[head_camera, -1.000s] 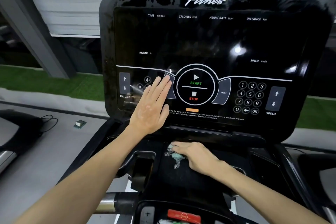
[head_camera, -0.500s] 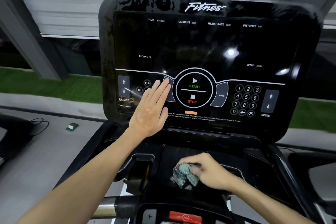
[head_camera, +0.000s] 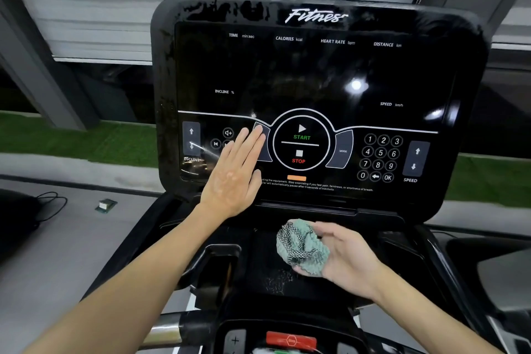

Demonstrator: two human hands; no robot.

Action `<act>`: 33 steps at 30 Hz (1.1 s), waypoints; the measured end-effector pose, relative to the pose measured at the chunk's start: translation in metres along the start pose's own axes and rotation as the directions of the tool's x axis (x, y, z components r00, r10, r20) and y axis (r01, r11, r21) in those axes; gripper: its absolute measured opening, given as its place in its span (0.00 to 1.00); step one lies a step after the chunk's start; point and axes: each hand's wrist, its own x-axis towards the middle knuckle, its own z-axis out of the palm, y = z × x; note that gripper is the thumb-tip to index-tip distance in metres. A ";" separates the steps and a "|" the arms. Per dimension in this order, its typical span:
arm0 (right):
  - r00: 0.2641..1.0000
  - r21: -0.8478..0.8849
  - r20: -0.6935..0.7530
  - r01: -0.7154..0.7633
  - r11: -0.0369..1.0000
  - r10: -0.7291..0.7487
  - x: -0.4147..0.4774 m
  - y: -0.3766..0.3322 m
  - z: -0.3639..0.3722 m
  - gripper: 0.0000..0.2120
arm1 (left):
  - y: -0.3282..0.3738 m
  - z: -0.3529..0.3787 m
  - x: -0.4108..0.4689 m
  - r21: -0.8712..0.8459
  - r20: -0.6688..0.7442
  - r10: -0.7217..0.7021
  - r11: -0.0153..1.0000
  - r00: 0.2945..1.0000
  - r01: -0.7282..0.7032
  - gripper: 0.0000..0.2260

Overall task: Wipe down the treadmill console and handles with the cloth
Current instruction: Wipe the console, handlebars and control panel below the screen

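Cloth (head_camera: pixel 301 247) now lifted, bunched in right hand (head_camera: pixel 344 256); left hand (head_camera: pixel 234 178) flat, fingers together, on console (head_camera: pixel 316 72).

Small box (head_camera: pixel 105 205) and black cable (head_camera: pixel 50 204) on floor (head_camera: pixel 71 238)

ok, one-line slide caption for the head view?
Left hand flat on the treadmill console; right hand holds a bunched green cloth over the tray below.

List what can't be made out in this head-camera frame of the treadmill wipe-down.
- Media buttons on the console: partly covered by the flat left hand.
- Warning text under STOP: too small; its start is behind that hand.
- Red safety button and handles: cut off by the bottom edge.
- Tray under the cloth: hidden by the bunched cloth and right hand.
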 end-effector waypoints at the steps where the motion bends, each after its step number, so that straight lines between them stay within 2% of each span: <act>1: 1.000 0.004 0.012 -0.016 1.000 0.016 0.001 0.000 0.001 0.23 | 0.000 0.000 0.000 0.000 0.003 -0.001 1.000 1.000 0.001 0.29; 4: 1.000 -0.149 -0.015 0.010 0.989 -0.012 0.004 0.005 0.005 0.28 | -0.001 0.001 0.000 0.004 0.009 0.003 1.000 1.000 -0.003 0.29; 7: 0.997 -0.353 -0.064 0.024 0.935 -0.049 0.007 0.010 0.014 0.30 | -0.002 0.001 0.000 0.010 0.009 0.008 1.000 1.000 -0.008 0.30; 12: 0.967 -0.658 -0.244 -0.115 0.744 -0.066 0.019 0.018 0.023 0.25 | -0.002 0.000 -0.001 0.020 0.001 0.014 1.000 1.000 -0.014 0.29; 14: 0.961 -0.776 -0.258 -0.143 0.615 -0.102 0.023 0.021 0.018 0.23 | -0.003 0.001 -0.001 0.023 0.003 0.015 1.000 1.000 -0.015 0.29; 16: 0.965 -0.918 -0.209 -0.138 0.371 -0.157 0.027 0.024 0.008 0.19 | -0.003 0.001 -0.001 0.024 0.006 0.013 1.000 1.000 -0.013 0.29; 18: 0.975 -0.984 -0.137 -0.114 0.138 -0.174 0.032 0.026 0.000 0.15 | -0.003 0.001 -0.001 0.022 0.012 0.014 1.000 1.000 -0.014 0.29; 20: 0.979 -0.997 -0.067 -0.071 -0.015 -0.191 0.036 0.031 -0.002 0.14 | -0.003 0.002 -0.001 0.018 0.017 0.016 1.000 1.000 -0.016 0.29; 21: 0.977 -0.991 -0.012 -0.041 -0.130 -0.212 0.037 0.032 -0.001 0.15 | -0.004 0.002 -0.001 0.017 0.018 0.017 1.000 1.000 -0.018 0.29; 23: 0.961 -0.933 0.112 0.014 -0.360 -0.253 0.041 0.035 -0.001 0.21 | -0.004 0.002 -0.001 0.014 0.017 0.022 1.000 1.000 -0.022 0.29; 24: 0.946 -0.905 0.162 0.028 -0.425 -0.281 0.043 0.036 -0.004 0.25 | -0.004 0.002 -0.001 0.012 0.016 0.023 1.000 1.000 -0.023 0.29; 26: 0.907 -0.840 0.295 0.097 -0.534 -0.299 0.046 0.036 -0.009 0.26 | -0.004 0.003 -0.001 0.009 0.015 0.022 1.000 1.000 -0.022 0.29; 29: 0.854 -0.700 0.464 0.189 -0.689 -0.237 0.050 0.038 -0.021 0.25 | -0.004 0.002 -0.001 0.010 0.007 0.023 1.000 1.000 -0.023 0.29; 33: 0.866 -0.612 0.493 0.273 -0.742 -0.088 0.048 0.045 -0.033 0.32 | -0.002 0.001 -0.001 0.010 -0.001 0.017 1.000 1.000 -0.017 0.28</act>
